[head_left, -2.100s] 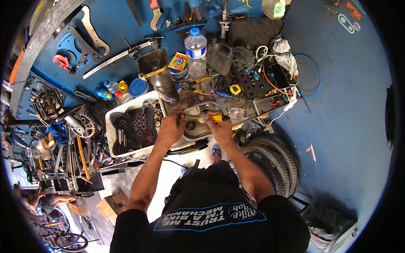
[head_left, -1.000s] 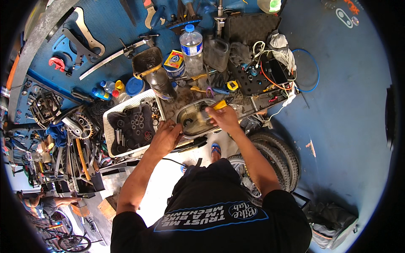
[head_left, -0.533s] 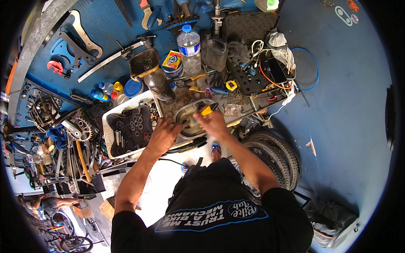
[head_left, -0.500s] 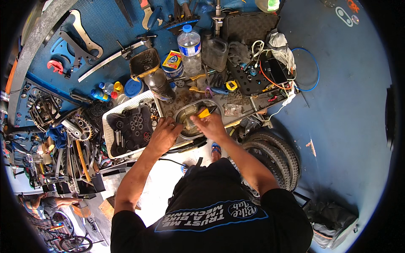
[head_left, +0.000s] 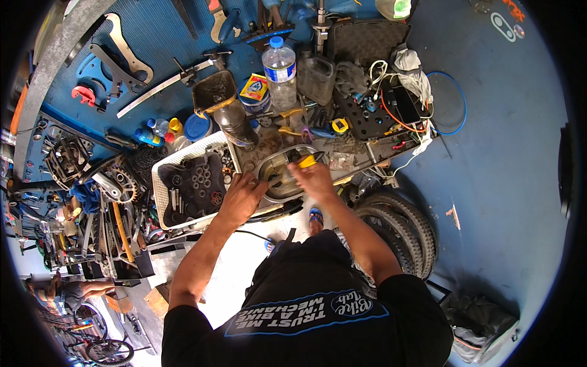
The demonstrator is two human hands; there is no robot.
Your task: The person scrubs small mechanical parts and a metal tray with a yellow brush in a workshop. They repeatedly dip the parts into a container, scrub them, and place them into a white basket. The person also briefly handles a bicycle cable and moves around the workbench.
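Observation:
A metal tray [head_left: 286, 199] with murky liquid in it rests at the workbench's near edge. My right hand [head_left: 315, 182] is over its right side, closed on a yellow-and-black handled tool [head_left: 308, 161]; the tool's working end is hidden by the hand. My left hand [head_left: 243, 197] is at the tray's left rim, its fingers bent together and pointing into the tray. Whatever lies between those fingertips is too small to make out. Directly left of that hand is a white perforated basket [head_left: 157, 199] with a dark liner, holding rings, washers and small metal parts.
Behind the tray stand a clear bottle [head_left: 280, 67], a dark jug [head_left: 316, 78] and a brown bottle [head_left: 235, 124]. Many tools crowd the bench's left side [head_left: 116, 229]. Bicycle tyres [head_left: 406, 229] stand below on the right. A person [head_left: 67, 293] is at the far lower left.
My right hand has shifted slightly right over the tray with the yellow-and-black tool, and its fingers look blurred. My left hand stays at the rim. The whole view has shifted a little.

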